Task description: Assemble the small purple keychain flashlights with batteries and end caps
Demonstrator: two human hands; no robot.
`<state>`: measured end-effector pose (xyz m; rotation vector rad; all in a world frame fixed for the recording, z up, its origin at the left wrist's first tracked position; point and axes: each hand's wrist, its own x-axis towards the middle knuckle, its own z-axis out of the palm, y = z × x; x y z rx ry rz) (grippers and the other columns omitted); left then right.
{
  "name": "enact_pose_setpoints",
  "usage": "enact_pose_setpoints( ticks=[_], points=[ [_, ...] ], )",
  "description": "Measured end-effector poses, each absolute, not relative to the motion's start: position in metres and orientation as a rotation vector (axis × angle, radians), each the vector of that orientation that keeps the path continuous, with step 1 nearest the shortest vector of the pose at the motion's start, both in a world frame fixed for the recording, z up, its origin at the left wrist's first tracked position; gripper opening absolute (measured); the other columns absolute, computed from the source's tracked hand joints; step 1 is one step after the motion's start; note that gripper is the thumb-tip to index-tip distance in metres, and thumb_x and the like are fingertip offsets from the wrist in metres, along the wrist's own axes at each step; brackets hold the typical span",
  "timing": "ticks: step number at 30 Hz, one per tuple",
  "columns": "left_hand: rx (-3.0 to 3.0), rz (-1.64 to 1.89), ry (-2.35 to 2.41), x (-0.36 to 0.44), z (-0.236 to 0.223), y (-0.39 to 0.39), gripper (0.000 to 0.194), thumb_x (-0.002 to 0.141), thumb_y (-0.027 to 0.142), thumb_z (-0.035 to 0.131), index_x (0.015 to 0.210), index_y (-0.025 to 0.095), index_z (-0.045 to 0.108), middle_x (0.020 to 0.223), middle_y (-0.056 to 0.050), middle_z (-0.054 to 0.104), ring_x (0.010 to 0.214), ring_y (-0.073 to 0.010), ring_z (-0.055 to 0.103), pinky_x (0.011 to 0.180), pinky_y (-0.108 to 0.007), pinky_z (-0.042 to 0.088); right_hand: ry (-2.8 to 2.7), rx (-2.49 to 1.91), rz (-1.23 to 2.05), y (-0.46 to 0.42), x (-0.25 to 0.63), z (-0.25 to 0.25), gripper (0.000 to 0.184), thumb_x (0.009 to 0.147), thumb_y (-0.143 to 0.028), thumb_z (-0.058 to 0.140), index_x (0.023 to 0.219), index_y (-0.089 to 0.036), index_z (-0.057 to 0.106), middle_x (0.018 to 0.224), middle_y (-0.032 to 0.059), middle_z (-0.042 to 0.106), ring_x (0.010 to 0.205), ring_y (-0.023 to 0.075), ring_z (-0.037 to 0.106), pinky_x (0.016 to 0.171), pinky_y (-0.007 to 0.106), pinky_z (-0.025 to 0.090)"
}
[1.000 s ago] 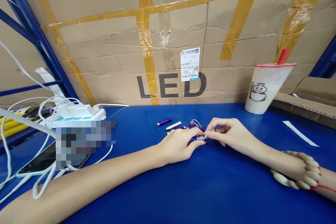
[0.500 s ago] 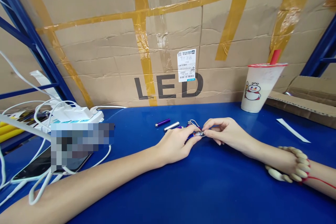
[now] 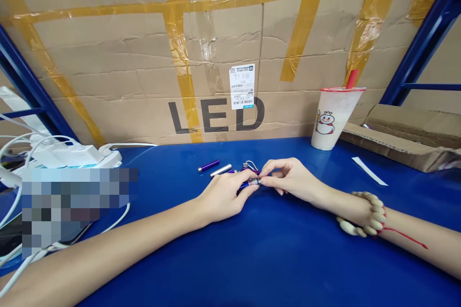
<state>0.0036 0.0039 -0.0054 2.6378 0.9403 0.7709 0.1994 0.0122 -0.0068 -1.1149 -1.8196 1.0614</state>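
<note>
Tall cardboard (image 3: 129, 76) printed LED backs a blue table (image 3: 230, 259), where a drink cup (image 3: 333, 122) with a red straw (image 3: 352, 79) stands upright. Left of the cup and nearer the viewer, the left hand (image 3: 223, 196) grips a blue tube (image 3: 245, 184) between thumb and fingers, closed around it. On the cup side of that tube, the right hand (image 3: 295, 180) pinches its metal end with thumb and fingertip; fine detail there is too small to tell. Farther left of the cup lie a silver tube (image 3: 221, 171) and a purple tube (image 3: 209, 166). A white strip (image 3: 370, 171) lies to the cup's near right.
</note>
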Motion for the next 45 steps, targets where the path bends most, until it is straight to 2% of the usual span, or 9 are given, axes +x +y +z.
enact_pose_setpoints(
  ticks=[9,16,21,27,33,37,41,45],
  points=[
    [2.647,0.752,0.966,0.004,-0.004,0.005,0.023,0.092,0.030,0.038,0.102,0.019,0.055,0.096,0.000,0.063,0.082,-0.0147,0.059,0.072,-0.025,0.042,-1.801,-1.151,1.025,0.013,0.201,-0.007,0.035,0.063,-0.043,0.071,0.076,-0.012,0.064,0.047,-0.0017,0.052,0.040,0.0044,0.041,0.041,0.018,0.030],
    [2.671,0.834,0.916,0.003,-0.004,0.005,0.021,0.093,0.028,0.036,0.102,0.020,0.053,0.099,0.000,0.062,0.086,-0.0133,0.059,0.074,-0.023,0.042,-1.816,-1.126,0.983,0.015,0.204,-0.006,0.033,0.063,-0.043,0.070,0.071,-0.012,0.066,0.067,0.0031,0.062,0.043,0.0043,0.044,0.042,0.019,0.035],
    [2.685,0.832,0.875,0.003,-0.005,0.004,0.019,0.092,0.030,0.038,0.101,0.021,0.052,0.101,0.002,0.062,0.087,-0.0135,0.059,0.075,-0.023,0.042,-1.851,-1.108,0.958,0.012,0.200,-0.004,0.029,0.059,-0.039,0.073,0.063,-0.012,0.065,0.064,0.0024,0.060,0.042,0.0053,0.044,0.042,0.020,0.035],
    [2.637,0.777,1.098,0.006,-0.002,0.002,0.019,0.093,0.032,0.035,0.100,0.023,0.050,0.097,0.003,0.062,0.086,-0.0149,0.059,0.070,-0.024,0.041,-1.918,-1.190,0.857,0.010,0.197,-0.004,0.034,0.068,-0.045,0.067,0.080,-0.013,0.067,0.046,-0.0017,0.052,0.040,0.0071,0.045,0.042,0.020,0.033],
    [2.536,0.721,1.271,0.007,0.002,0.001,0.021,0.093,0.036,0.030,0.104,0.022,0.041,0.080,0.002,0.062,0.082,-0.0185,0.060,0.064,-0.027,0.041,-2.024,-1.133,0.679,0.003,0.195,-0.003,0.033,0.077,-0.046,0.057,0.075,-0.014,0.066,0.072,0.0031,0.063,0.043,0.0061,0.048,0.044,0.021,0.037],
    [2.520,0.761,1.241,0.007,0.000,0.002,0.020,0.093,0.036,0.031,0.104,0.021,0.036,0.081,0.001,0.061,0.075,-0.0174,0.060,0.063,-0.026,0.041,-2.039,-1.173,0.556,0.002,0.195,-0.002,0.029,0.078,-0.042,0.057,0.083,-0.015,0.067,0.065,0.0023,0.062,0.044,0.0071,0.049,0.046,0.021,0.038],
    [2.494,0.791,1.240,0.006,-0.002,0.002,0.017,0.092,0.035,0.031,0.102,0.021,0.032,0.081,0.000,0.060,0.070,-0.0166,0.059,0.062,-0.026,0.041,-1.986,-1.149,0.637,0.003,0.196,-0.003,0.029,0.075,-0.039,0.061,0.089,-0.014,0.066,0.060,0.0019,0.061,0.046,0.0086,0.052,0.046,0.021,0.040],
    [2.467,0.784,1.292,0.006,-0.002,0.001,0.016,0.092,0.035,0.030,0.099,0.021,0.030,0.081,-0.001,0.059,0.072,-0.0181,0.059,0.062,-0.027,0.040,-1.829,-1.091,1.036,0.005,0.195,-0.003,0.040,0.072,-0.039,0.065,0.103,-0.013,0.063,0.074,0.0063,0.066,0.057,0.0125,0.060,0.042,0.019,0.044]
  ],
)
